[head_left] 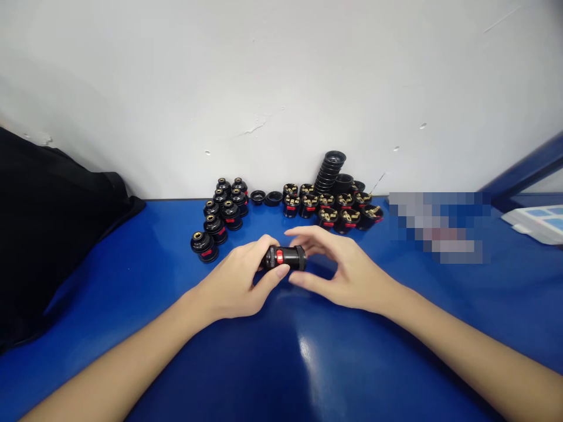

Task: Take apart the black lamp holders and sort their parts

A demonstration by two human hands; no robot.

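At the far left, a draped black cloth [57,234] covered part of the glossy blue tabletop [211,375], in front of a scuffed white wall [264,76]. To the right of it stood a cluster of round-shouldered black fittings [204,247] with red marks on their sides and brass-coloured openings on top. The left hand [240,278] came next, its thumb and fingers clamped on a glossy black cylindrical fitting with a red part on its side [292,258]. This lay sideways between the two hands, above the front of the table, its ribbed collar pointing right. Behind, near the wall, two shallow black rings [274,198] lay side by side. Further right stood black, open-topped cups with brass-coloured contacts [328,219], and behind them a leaning stack of black rings [329,174]. The right hand [347,272] curved around the fitting's collar end, thumb and fingers apart; whether its rear fingertips touched the collar could not be told. Beyond it lay a pixelated patch [440,228], then a white case with blue panels [534,225].
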